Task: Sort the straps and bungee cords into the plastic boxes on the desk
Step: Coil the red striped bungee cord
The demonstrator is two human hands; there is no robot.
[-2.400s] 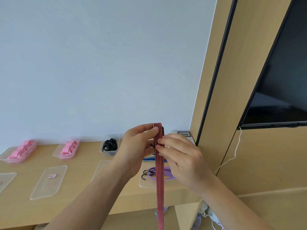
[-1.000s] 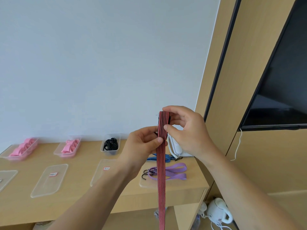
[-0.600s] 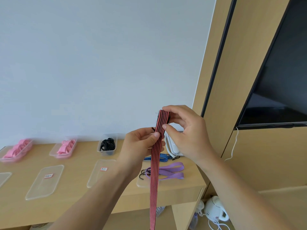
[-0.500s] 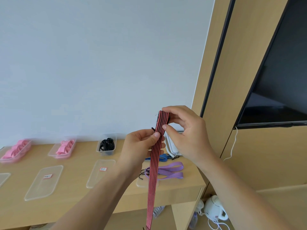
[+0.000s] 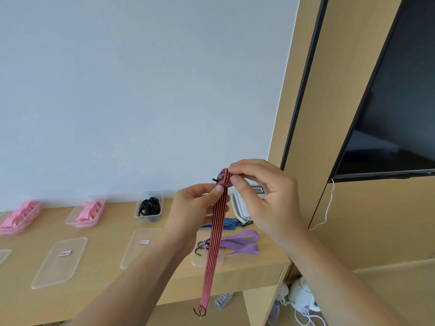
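Above desk, left hand, right hand each pinch striped bungee cord.

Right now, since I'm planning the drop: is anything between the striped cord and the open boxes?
Nothing visible. The left hand and right hand hold the cord above the desk; the boxes at the back stand uncovered, their lids flat in front.

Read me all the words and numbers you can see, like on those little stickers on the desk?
Left sticker, on the first clear lid: there is writing, but it is too blurred to read.
Right sticker, on the second clear lid: too blurred to read.
Phone screen: too small to read.
Nothing else shows words or numbers.
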